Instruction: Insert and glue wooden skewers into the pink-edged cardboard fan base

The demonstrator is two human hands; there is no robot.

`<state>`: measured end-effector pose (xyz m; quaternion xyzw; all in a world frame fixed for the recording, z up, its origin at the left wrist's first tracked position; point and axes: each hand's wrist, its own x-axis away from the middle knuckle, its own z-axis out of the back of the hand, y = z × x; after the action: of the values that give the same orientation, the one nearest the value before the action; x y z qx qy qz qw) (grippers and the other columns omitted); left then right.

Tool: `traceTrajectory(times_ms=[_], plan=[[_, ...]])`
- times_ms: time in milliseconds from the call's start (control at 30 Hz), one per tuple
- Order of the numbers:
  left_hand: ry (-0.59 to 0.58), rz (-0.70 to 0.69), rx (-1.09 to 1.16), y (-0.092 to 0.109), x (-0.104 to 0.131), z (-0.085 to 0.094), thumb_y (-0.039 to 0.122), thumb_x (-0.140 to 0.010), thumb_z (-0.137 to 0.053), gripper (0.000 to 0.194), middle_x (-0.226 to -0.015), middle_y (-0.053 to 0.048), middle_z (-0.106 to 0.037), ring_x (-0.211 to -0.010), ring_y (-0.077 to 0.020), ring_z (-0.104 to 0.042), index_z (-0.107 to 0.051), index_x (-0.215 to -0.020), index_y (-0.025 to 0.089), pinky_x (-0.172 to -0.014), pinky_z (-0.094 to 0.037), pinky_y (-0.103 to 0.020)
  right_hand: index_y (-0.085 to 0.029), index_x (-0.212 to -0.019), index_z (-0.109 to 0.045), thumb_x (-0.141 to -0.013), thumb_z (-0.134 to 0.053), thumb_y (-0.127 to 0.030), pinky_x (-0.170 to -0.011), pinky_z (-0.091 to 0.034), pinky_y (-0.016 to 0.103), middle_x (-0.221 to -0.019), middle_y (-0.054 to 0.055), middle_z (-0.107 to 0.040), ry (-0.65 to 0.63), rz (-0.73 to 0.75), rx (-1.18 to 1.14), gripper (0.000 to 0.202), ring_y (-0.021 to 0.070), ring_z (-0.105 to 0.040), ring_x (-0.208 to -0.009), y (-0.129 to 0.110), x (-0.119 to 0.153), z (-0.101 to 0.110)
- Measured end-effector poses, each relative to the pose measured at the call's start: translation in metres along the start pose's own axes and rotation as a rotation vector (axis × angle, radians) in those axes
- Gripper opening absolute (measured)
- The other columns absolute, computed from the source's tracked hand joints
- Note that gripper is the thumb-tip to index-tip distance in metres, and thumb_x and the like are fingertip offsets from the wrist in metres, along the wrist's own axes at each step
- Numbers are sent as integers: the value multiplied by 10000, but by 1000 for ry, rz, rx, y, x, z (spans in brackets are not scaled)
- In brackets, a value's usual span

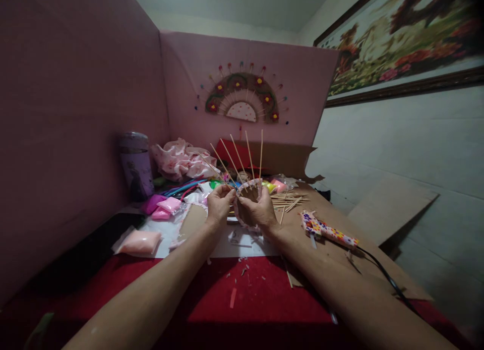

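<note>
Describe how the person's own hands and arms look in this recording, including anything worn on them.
The left hand and right hand are both bare, with no gloves. No sleeve, watch or bracelet shows on either wrist or forearm, up to where the picture cuts off. The fingers are too small and dim to rule out a thin ring.

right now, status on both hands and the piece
Left hand pinching at piece's edge; right hand gripping the piece, sticks fanned upward. Glue gun off to the right, clear of both hands.
</note>
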<state>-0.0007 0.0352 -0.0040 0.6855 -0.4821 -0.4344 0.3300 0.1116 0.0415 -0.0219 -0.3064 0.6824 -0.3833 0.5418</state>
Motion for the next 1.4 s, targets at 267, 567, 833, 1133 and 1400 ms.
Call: traceTrajectory(times_ms=[267,567,833,1133,1400], plan=[[1,23,-5,1,1,-1,292,-537,-753,265,-561,50,-544,-467,-89,-501,-541,-633,163,-456,-434,-214,-221,-892,-481,-595,-749,-292,-723,-492,331,-816,-3,-643,-1,-25,18,406,189,-624,-755,-1,1,0],[8,18,-17,2,3,-2,287,-538,-727,245,-554,50,-535,-457,-97,-496,-551,-655,163,-431,-443,-230,-210,-907,-479,-593,-739,-287,-745,-484,345,-835,8,-633,-14,-29,5,415,197,-618,-786,-2,1,0],[-1,30,-18,2,3,-1,286,-548,-730,244,-558,48,-544,-465,-95,-503,-548,-655,163,-451,-437,-222,-213,-912,-488,-592,-746,-297,-734,-490,344,-835,9,-646,-5,-37,27,420,199,-625,-779,2,0,1],[-5,25,-16,0,2,0,286,-546,-739,247,-571,49,-540,-471,-91,-500,-558,-661,163,-460,-429,-220,-224,-895,-496,-582,-758,-287,-728,-497,337,-810,3,-655,-11,-15,-20,413,198,-631,-762,1,0,2],[-8,21,-13,1,2,-1,291,-537,-732,254,-552,51,-534,-460,-100,-494,-540,-647,166,-429,-437,-230,-218,-917,-497,-587,-757,-290,-744,-502,341,-828,7,-660,-6,-16,-4,426,199,-634,-782,3,0,2]])
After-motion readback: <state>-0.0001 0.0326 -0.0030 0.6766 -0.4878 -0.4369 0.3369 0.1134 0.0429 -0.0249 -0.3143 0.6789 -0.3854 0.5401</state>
